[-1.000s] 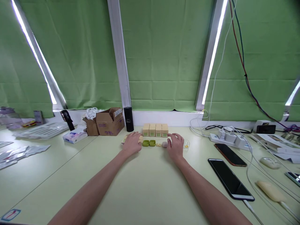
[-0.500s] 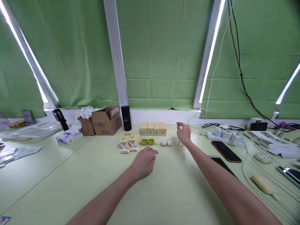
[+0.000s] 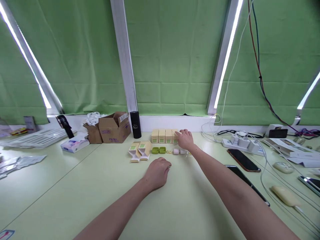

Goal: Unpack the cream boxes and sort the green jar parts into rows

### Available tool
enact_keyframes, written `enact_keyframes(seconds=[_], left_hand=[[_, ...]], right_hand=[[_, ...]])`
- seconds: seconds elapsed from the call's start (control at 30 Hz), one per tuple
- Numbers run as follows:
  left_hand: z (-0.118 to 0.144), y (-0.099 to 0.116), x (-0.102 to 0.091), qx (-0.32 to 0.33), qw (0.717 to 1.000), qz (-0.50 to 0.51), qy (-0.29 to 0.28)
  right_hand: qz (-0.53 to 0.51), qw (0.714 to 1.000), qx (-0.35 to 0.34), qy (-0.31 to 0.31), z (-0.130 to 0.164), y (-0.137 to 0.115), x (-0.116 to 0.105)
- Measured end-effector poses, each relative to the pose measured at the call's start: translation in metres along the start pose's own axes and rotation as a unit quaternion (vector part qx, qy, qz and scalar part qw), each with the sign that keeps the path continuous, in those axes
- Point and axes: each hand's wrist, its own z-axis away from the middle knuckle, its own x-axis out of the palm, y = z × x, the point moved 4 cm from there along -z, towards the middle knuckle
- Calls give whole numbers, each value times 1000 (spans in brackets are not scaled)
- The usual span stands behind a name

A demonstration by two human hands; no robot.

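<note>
Far across the desk, the right hand (image 3: 185,139) reaches the row of small yellow boxes (image 3: 165,136); the left hand (image 3: 158,171) rests nearer.

Right hand: fingers loosely spread, touching the rightmost box, gripping nothing; left hand: palm down on the table (image 3: 75,186), fingers curled, empty; two green cases (image 3: 158,150) and two pale pink cases (image 3: 179,151) lie just near of the row; two opened cartons (image 3: 139,150) lie to the left; a black cylinder (image 3: 135,124) stands far left of the boxes.

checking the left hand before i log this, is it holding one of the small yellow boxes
No, the left hand rests on bare table, nearer than the row of yellow boxes, with nothing in it.
</note>
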Motion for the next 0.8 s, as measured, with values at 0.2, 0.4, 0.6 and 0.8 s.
enact_keyframes(seconds=[0.2, 0.4, 0.6, 0.8], left_hand=[[-2, 2, 2, 10, 1000, 0, 7], [-2, 4, 3, 13, 1000, 9, 13], [-1, 0, -2, 0, 999, 19, 33], [-2, -2, -10, -44, 995, 25, 85]], right_hand=[[3, 1000, 9, -29, -3, -4, 5], [-19, 999, 23, -40, -5, -5, 4], [-55, 997, 45, 1, 1, -2, -16], [-129, 987, 37, 93, 26, -6, -66]])
